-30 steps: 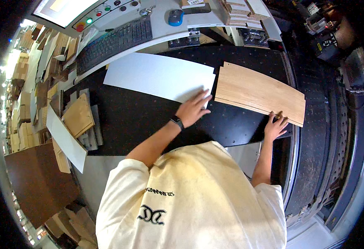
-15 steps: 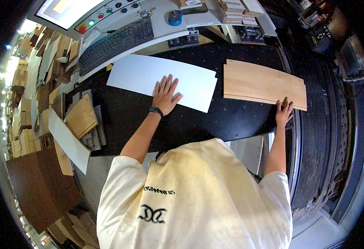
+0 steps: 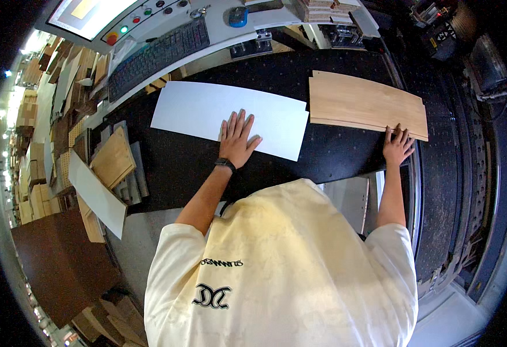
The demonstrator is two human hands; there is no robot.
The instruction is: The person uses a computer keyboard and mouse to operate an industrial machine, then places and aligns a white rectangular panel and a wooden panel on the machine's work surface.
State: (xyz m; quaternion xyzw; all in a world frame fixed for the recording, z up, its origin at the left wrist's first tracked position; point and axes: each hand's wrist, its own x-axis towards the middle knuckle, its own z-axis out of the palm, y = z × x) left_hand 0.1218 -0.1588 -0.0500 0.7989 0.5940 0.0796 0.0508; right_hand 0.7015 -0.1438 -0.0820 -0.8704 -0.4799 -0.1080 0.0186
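My left hand [image 3: 239, 140] lies flat on the near part of a white panel [image 3: 201, 107], its fingers stretched out and pointing away from me. The panel rests on a black work table [image 3: 334, 153] and has a small notch at its right corner. Off to the right lies a light-brown wood-grain panel [image 3: 363, 101], with a groove along its near edge. My right hand [image 3: 398, 146] touches that edge near the panel's right corner, fingers spread. A narrow strip of black table separates the two panels.
Beyond the table are a keyboard [image 3: 158, 58], a blue mouse [image 3: 238, 17] and a control panel with a screen [image 3: 91, 14]. Board offcuts [image 3: 114, 159] and a white strip [image 3: 98, 194] stand at the left. Dark machinery [image 3: 455, 150] runs along the right.
The white panel has shifted slightly right and nearer to me, with my left hand still on it. The wood-grain panel sits a little farther away; my right hand stays at its edge.
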